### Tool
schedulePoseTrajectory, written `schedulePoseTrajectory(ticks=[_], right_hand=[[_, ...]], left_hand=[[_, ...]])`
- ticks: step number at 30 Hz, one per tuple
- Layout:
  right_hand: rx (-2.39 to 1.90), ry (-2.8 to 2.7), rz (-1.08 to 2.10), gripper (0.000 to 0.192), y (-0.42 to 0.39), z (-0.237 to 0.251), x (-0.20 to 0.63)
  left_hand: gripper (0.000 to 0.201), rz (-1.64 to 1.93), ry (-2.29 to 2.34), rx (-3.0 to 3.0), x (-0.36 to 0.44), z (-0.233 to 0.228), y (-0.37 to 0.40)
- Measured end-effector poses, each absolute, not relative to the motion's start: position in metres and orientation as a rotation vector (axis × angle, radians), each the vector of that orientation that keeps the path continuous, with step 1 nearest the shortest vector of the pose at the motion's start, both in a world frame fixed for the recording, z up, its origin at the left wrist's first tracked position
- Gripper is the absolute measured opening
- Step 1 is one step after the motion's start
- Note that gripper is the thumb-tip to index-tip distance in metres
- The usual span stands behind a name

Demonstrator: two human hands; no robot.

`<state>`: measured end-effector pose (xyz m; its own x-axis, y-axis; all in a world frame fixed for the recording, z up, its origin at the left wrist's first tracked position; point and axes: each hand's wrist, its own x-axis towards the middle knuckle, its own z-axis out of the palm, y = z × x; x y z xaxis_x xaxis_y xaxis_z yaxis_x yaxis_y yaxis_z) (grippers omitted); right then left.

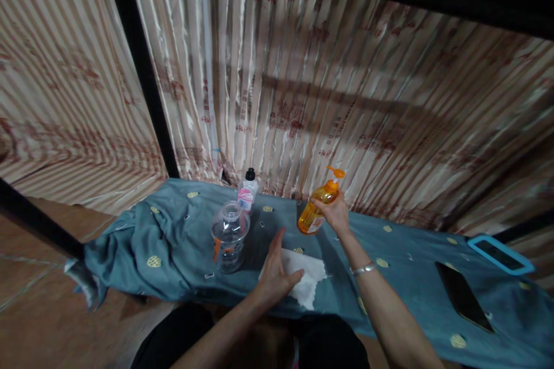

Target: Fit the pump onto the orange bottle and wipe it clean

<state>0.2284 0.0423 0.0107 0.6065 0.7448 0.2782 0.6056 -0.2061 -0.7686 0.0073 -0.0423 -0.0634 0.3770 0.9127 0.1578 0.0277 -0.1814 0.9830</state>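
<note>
My right hand (336,213) is wrapped round an orange pump bottle (314,218), which tilts with its orange pump top leaning to the right. A silvery bracelet circles that wrist. Over the left part of a torn white tissue (309,277) is my left hand (277,271), thumb and fingers apart and nothing in it; whether it touches the tissue I cannot tell. To its left a large clear plastic bottle (231,239) stands uncapped. Just behind that is a smaller clear bottle (247,193) with a black cap and a pink and white label.
A teal cloth with yellow pineapple prints covers the low table (173,242). On the right lie a black phone (464,296) and a blue-framed dark-faced device (500,253). A pleated curtain (281,98) hangs behind, with a black post (138,63) at left.
</note>
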Motion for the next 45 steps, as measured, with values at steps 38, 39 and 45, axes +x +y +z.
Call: schedulePoseTrajectory(ticks=[38, 39, 45], right_hand=[[-1.714, -1.021, 0.062, 0.116, 0.044, -0.044, 0.239], [-1.728, -1.003, 0.072, 0.115, 0.044, -0.045, 0.238], [-1.775, -0.968, 0.135, 0.105, 0.039, -0.042, 0.237]], left_hand=[[0.086, 1.043, 0.938, 1.662, 0.021, -0.088, -0.041], [0.086, 1.053, 0.937, 1.658, 0.023, -0.086, -0.040], [0.084, 1.132, 0.939, 1.540, 0.032, -0.074, -0.024]])
